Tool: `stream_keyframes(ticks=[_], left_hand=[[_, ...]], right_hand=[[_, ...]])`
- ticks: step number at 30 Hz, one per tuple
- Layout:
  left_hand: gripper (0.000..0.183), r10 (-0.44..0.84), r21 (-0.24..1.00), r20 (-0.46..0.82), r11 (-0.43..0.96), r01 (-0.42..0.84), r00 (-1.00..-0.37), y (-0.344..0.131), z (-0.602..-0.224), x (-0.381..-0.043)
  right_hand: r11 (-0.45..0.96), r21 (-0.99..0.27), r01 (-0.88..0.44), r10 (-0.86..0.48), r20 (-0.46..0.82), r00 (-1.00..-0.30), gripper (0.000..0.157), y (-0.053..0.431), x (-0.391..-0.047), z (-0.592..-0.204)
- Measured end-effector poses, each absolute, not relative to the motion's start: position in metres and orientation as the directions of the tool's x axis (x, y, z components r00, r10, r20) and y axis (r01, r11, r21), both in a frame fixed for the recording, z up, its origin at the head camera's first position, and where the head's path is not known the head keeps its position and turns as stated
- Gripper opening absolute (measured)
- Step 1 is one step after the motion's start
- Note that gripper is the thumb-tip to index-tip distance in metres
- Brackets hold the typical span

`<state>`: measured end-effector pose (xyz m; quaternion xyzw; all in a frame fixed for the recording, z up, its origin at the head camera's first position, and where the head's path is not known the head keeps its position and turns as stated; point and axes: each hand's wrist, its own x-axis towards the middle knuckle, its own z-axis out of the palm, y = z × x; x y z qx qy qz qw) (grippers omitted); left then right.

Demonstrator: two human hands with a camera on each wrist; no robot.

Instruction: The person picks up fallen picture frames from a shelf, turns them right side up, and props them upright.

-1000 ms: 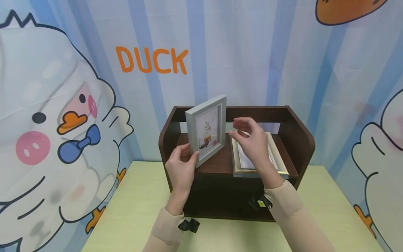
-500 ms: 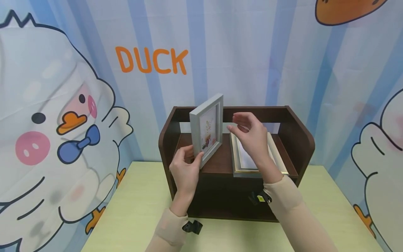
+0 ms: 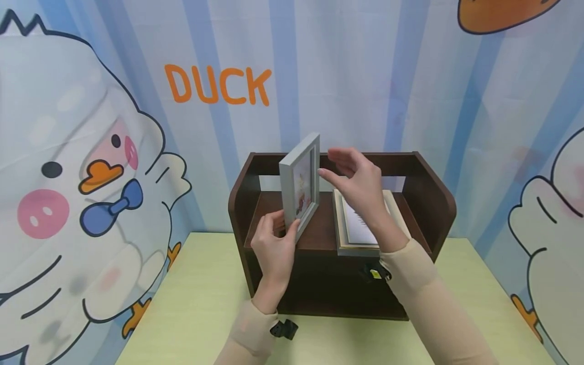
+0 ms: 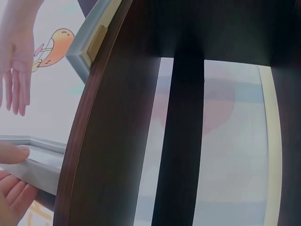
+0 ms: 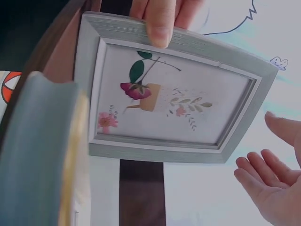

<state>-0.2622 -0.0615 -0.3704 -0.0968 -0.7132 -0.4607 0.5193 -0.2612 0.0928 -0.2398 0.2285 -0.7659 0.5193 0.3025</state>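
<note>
A grey picture frame (image 3: 287,190) stands upright, turned nearly edge-on in the head view. My left hand (image 3: 276,253) grips its lower near edge, thumb on the front and fingers behind. The right wrist view shows pressed flowers and a small pink blossom on a white backing (image 5: 160,101). By the frame's upper far side is my right hand (image 3: 358,187), fingers extended and thumb apart, holding nothing. In the right wrist view a small gap separates it from the frame. Whether the frame's lower edge touches the shelf, I cannot tell.
A dark brown desktop shelf (image 3: 319,237) with raised sides and a back rail stands on a pale yellow table (image 3: 196,284). Several frames with gold and grey edges (image 3: 349,250) lie stacked on its right half, partly under my right forearm. A duck-print curtain (image 3: 347,91) hangs behind.
The picture frame has turned more edge-on and shifted slightly right with my left hand. My right hand has moved up and left, closer to it, its fingers spreading from the thumb.
</note>
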Motion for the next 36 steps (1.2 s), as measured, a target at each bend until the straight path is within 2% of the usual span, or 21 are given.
stream_keyframes(ticks=[10, 17, 26, 36], left_hand=[[0.027, -0.356, 0.575, 0.817, 0.556, 0.599, -0.454, -0.056, -0.368, -0.261], [0.028, -0.333, 0.558, 0.827, 0.583, 0.591, -0.452, -0.055, -0.366, -0.258], [0.028, -0.278, 0.495, 0.864, 0.622, 0.607, -0.420, -0.054, -0.371, -0.261], [0.031, -0.234, 0.450, 0.891, 0.572, 0.686, -0.389, -0.052, -0.375, -0.261]], right_hand=[[0.310, -0.595, -0.742, -0.174, 0.732, -0.659, 0.049, 0.085, -0.270, -0.230], [0.338, -0.531, -0.777, -0.293, 0.725, -0.623, 0.054, 0.078, -0.265, -0.224], [0.375, -0.440, -0.816, -0.298, 0.777, -0.555, 0.049, 0.074, -0.266, -0.226], [0.338, -0.445, -0.829, -0.315, 0.777, -0.545, 0.047, 0.078, -0.267, -0.225]])
